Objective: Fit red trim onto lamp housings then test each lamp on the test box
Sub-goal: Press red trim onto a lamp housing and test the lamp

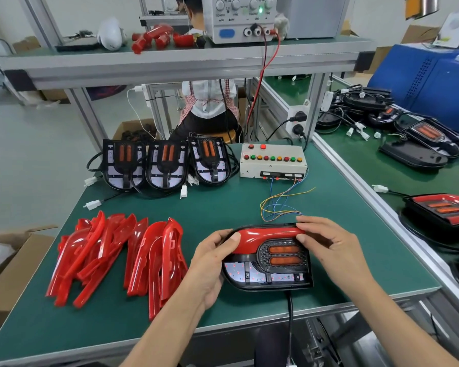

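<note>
**Head view: trim pressed home on a lamp at the bench edge**

I watched from the head camera as both hands worked one lamp (269, 263), which lay flat on the green bench (223, 202) near its front edge, its cable hanging over the side. The left hand (210, 263) gripped the lamp's left end, thumb laid on the red trim (265, 235). The right hand (331, 247) pinched the trim's right end, fingers over the top and thumb on the face. Held from both ends that way, the trim looked to me as if it was being squeezed into its seat along the housing's upper edge; I could not tell whether it had clicked in fully.

Loose red trims (117, 255) lay heaped to the left, within the left hand's reach. Three bare lamps (164, 162) stood propped in a row at the back, apparently waiting their turn. The test box (273, 161) sat just right of them, its coloured wires (281, 202) trailing toward the lamp in hand, so I judged testing would come next. Finished-looking lamps (440, 210) lay on the bench to the right.
</note>
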The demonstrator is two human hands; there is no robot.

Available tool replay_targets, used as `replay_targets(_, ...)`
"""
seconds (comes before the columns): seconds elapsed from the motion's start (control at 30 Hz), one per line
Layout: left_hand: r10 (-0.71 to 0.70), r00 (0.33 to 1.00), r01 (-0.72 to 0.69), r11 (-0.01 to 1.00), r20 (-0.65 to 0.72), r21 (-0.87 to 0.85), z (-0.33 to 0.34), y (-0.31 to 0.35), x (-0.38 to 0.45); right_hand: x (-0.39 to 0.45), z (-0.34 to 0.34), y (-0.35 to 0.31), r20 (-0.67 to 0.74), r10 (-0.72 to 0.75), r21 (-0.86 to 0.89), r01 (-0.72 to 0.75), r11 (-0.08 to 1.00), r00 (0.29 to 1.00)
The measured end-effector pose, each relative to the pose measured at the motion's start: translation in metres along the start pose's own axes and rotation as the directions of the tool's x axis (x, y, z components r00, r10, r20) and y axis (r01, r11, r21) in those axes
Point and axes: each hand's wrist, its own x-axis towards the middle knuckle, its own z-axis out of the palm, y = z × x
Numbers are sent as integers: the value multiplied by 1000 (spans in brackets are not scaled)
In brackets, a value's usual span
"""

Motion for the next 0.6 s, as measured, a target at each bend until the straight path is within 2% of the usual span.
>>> replay_targets(0.13,-47,999,49,985,15,-163,3,-2,1,-1,3,1,-30,-17,1,17,1000,999)
replay_targets(0.33,-165,983,181,952,84,-248,1,0,1,-2,7,0,-46,-40,5,41,999,998)
replay_targets(0.4,-175,978,198,952,117,-235,-1,0,2,-1,8,1,-42,-37,-5,37,999,998)
replay_targets(0.6,-166,982,181,967,94,-178,-5,2,1,2,7,3,-23,-46,-10,46,999,999)
